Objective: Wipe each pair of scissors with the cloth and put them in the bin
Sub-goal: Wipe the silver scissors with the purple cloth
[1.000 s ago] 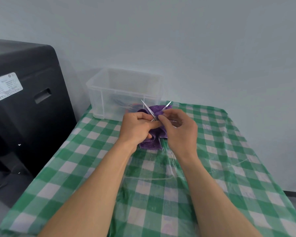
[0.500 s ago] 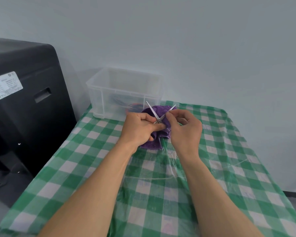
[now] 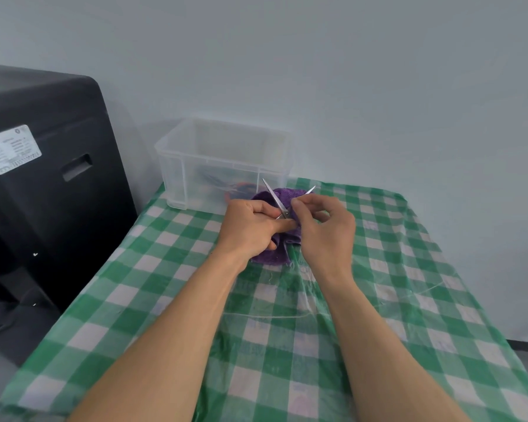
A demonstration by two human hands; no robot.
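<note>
Two bare forearms reach forward over the bench (image 3: 409, 269), which is covered by a green-and-white checked cloth under a clear plastic sheet. The hands meet near the far end, almost touching. The left hand (image 3: 250, 229) has its fingers curled round a bunched purple terry cloth (image 3: 275, 254), with the thumb lying by the pivot of a pair of silver metal scissors (image 3: 275, 197). The right hand (image 3: 323, 229) pinches the right-hand blade between thumb and forefinger. The blades stand spread in a V, tips pointing up and away against the cloth; the handles are hidden between the hands. Just beyond stands a translucent white plastic bin (image 3: 195, 166), with blurred orange and dark shapes showing through its wall. To the left rises a black cabinet (image 3: 58, 208) bearing a white label (image 3: 11, 149).
</note>
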